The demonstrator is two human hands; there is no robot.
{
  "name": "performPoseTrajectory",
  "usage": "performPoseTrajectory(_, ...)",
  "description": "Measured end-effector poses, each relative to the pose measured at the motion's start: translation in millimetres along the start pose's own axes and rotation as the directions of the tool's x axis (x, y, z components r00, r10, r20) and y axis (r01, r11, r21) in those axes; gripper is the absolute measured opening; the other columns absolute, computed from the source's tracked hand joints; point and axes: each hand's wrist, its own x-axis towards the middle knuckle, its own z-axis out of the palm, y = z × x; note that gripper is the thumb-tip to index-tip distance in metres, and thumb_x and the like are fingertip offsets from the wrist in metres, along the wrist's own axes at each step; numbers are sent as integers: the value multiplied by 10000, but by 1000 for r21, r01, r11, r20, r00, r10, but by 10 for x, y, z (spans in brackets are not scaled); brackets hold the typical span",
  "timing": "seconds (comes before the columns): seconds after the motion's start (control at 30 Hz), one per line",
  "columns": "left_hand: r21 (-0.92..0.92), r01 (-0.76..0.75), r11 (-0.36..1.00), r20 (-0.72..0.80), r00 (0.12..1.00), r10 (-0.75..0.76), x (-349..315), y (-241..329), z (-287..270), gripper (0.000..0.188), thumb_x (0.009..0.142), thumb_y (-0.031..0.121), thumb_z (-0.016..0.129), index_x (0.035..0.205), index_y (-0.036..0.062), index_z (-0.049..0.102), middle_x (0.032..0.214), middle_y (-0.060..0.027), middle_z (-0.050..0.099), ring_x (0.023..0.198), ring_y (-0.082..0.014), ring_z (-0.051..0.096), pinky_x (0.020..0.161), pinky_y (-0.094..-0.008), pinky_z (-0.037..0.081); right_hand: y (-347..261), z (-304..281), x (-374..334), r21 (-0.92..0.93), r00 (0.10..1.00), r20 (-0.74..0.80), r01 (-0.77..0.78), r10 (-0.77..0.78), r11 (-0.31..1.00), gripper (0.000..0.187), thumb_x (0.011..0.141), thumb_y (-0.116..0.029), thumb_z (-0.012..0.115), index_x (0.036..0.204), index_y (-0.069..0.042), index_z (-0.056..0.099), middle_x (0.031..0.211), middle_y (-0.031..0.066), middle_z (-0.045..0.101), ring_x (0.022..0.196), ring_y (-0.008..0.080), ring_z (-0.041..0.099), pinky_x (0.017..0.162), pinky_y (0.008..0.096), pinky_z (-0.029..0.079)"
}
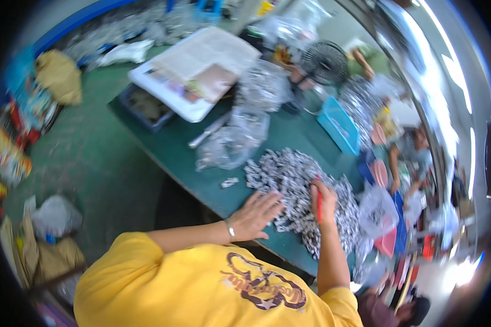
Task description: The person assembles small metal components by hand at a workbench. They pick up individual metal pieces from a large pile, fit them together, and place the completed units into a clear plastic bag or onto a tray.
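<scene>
A wide heap of small silvery metal parts point(289, 177) covers the near right of the green table point(163, 144); their exact kind is too small to tell. My left hand point(255, 214) lies flat with its fingers stretched at the heap's near left edge, fingertips touching the parts. Over the middle of the heap, my right hand point(324, 203) is closed around a slim red pen-like stick point(319, 207). A few loose silvery parts point(229, 182) lie apart from the heap, to the left.
Clear plastic bags point(232, 136) with parts inside sit beyond the heap. A large white board point(202, 65) rests over a dark bin point(144, 106) at the far left corner. A turquoise basket point(338, 125) and a black fan point(324, 62) stand farther back. Other people work along the right.
</scene>
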Motion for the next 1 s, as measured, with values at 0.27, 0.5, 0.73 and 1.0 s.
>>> performPoseTrajectory(0.27,9,39,999,35,999,-39,89,57,-13,1140,569,392,811,1390,-31,144,1423,-215,237,1340,-346,212,1076,-484,166,-83,68,-262,-33,994,-96,46,-49,998,176,751,-173,655,920,-130,629,934,47,661,931,375,557,827,451,390)
performPoseTrajectory(0.5,53,69,996,30,997,-71,134,50,13,1216,521,375,836,1379,-71,99,1417,-241,231,1318,-382,241,1074,-466,187,-433,176,-329,-12,954,-210,214,-212,977,202,664,-151,658,863,-178,633,911,-24,652,1045,312,542,810,450,360)
performPoseTrajectory(0.73,135,63,989,43,997,-69,145,44,77,1230,518,373,838,1370,-96,85,1403,-284,221,1298,-415,253,1064,-472,207,-669,407,-555,195,936,-273,279,-221,940,297,627,-103,644,921,-149,643,893,6,647,1007,247,557,799,405,365)
performPoseTrajectory(1.0,46,116,992,-12,993,-115,178,53,71,1134,570,374,815,1358,-102,153,1378,-284,277,1265,-418,305,1050,-459,239,-551,150,-723,428,934,-274,331,-228,841,264,630,-22,629,883,-100,622,951,51,657,1016,270,580,882,456,398)
